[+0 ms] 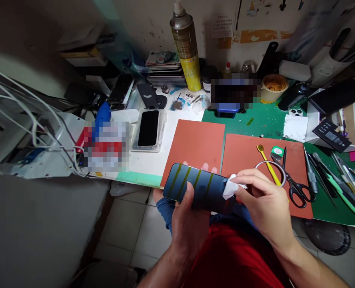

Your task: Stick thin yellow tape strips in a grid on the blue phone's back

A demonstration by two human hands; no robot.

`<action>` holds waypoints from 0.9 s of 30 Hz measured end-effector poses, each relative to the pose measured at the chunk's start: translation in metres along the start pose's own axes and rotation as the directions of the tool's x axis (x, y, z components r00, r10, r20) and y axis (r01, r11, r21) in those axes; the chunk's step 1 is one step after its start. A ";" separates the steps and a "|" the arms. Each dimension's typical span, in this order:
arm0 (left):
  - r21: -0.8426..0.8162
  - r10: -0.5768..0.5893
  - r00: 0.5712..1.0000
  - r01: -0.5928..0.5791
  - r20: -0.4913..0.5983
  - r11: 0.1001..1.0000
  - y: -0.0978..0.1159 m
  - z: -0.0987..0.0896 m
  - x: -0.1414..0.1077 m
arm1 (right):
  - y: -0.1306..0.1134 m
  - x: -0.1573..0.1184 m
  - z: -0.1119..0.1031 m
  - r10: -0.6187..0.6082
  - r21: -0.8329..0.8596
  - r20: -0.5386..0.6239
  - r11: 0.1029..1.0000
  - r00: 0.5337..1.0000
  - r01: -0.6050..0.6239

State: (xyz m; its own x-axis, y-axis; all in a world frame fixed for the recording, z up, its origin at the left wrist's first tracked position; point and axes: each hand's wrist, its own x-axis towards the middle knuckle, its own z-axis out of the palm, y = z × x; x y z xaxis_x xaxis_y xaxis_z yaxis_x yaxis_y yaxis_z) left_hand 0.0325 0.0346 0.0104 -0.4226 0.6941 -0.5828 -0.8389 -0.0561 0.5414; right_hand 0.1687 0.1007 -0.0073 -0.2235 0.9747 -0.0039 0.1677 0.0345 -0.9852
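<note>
A dark blue smartphone (195, 186) with several yellow-green strips across its face lies in my left hand (188, 216). My thumb rests on top of it, and fingertips show past its far edge. My right hand (264, 200) pinches a crumpled white wipe (231, 188) against the phone's right end, so that end is partly hidden. The phone is held above my lap, in front of the table's near edge. Close to my right hand, on the right-hand brown mat (297, 160), are black scissors (299, 190), a roll of tape (282, 172) and a yellow brush (267, 162).
Another brown mat (198, 140) lies to the left. Beyond it, a phone with a black screen (148, 128) rests on a clear case. A spray can (188, 52) stands at the back. Tweezers and other tools (339, 184) lie at right; white cables (33, 116) hang at left.
</note>
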 end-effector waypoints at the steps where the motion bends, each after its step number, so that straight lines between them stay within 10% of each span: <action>1: -0.002 -0.005 1.000 0.005 -0.002 1.000 0.000 -0.001 0.000 | 0.000 0.000 -0.001 0.016 0.012 0.007 1.000 1.000 -0.016; 27: -0.029 -0.010 1.000 0.010 0.011 1.000 0.001 -0.002 0.003 | 0.005 -0.008 -0.001 0.128 0.127 -0.105 0.985 0.986 -0.114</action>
State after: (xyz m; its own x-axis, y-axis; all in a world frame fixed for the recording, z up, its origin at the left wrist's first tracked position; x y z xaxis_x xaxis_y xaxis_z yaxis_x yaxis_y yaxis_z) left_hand 0.0296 0.0353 0.0083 -0.4105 0.7026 -0.5812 -0.8527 -0.0701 0.5176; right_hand 0.1727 0.0929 -0.0119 -0.0982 0.9889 -0.1118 0.0689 -0.1053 -0.9920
